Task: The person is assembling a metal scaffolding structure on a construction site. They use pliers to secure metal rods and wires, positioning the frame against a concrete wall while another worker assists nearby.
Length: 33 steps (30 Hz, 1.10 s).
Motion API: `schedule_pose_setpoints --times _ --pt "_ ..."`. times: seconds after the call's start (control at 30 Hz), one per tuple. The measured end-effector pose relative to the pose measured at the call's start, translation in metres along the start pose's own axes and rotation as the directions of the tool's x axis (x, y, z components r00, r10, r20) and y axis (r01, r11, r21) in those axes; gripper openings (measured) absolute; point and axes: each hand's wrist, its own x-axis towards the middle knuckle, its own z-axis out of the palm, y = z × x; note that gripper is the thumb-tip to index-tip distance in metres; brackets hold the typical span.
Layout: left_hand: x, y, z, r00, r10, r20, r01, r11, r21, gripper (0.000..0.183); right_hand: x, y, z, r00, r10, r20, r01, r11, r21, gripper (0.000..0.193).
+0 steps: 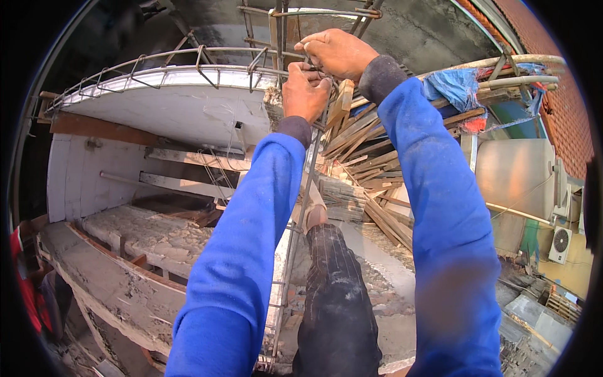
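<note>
Both arms in blue sleeves reach up and forward to a corner where steel reinforcing bars meet. My left hand (pixel 306 94) is closed, its fingertips pinched beside the bars; what lies between them is too small to make out. Just above and to its right, my right hand (pixel 339 55) bends over the same joint with thumb and fingers pinched at a thin dark wire (pixel 299 26). A long rebar cage (pixel 169 67) with bent stirrups runs left from the joint. Another narrow cage (pixel 290 251) comes down toward me between my forearms.
Loose timber (pixel 370 147) is heaped right of the hands, near a blue tarp (pixel 455 88). A white slab edge (pixel 182 103) lies under the left cage. My leg (pixel 336 289) stands above rough masonry. An air-conditioner unit (pixel 560 245) is far below right. Someone in red shows at lower left.
</note>
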Motion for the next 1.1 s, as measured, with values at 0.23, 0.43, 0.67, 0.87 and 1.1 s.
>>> schedule_pose_setpoints --times 0.23,0.43,0.67,0.87,1.1 --pt "-0.009 -0.009 0.016 0.986 0.164 0.038 -0.169 0.963 0.21 0.051 0.031 -0.013 0.017 0.979 -0.072 -0.192 -0.076 0.744 -0.664 0.023" --pt "-0.001 -0.013 0.001 0.942 0.303 0.145 -0.332 0.77 0.544 0.022 -0.028 0.023 0.003 0.852 0.28 -0.443 -0.045 0.881 0.471 0.027" --pt "0.021 0.001 0.005 0.961 0.182 0.21 -0.266 0.825 0.499 0.018 -0.107 0.072 -0.017 0.782 0.606 -0.15 0.082 0.138 0.987 0.035" --pt "0.045 0.001 -0.014 0.939 0.231 0.255 -0.341 0.715 0.61 0.016 -0.172 0.022 0.105 0.806 0.592 -0.03 -0.139 0.239 0.961 0.031" --pt "0.043 0.016 0.002 0.717 0.288 0.635 -0.68 0.492 0.544 0.031 -0.115 -0.036 0.144 0.881 0.238 -0.41 -0.032 0.893 0.449 0.029"
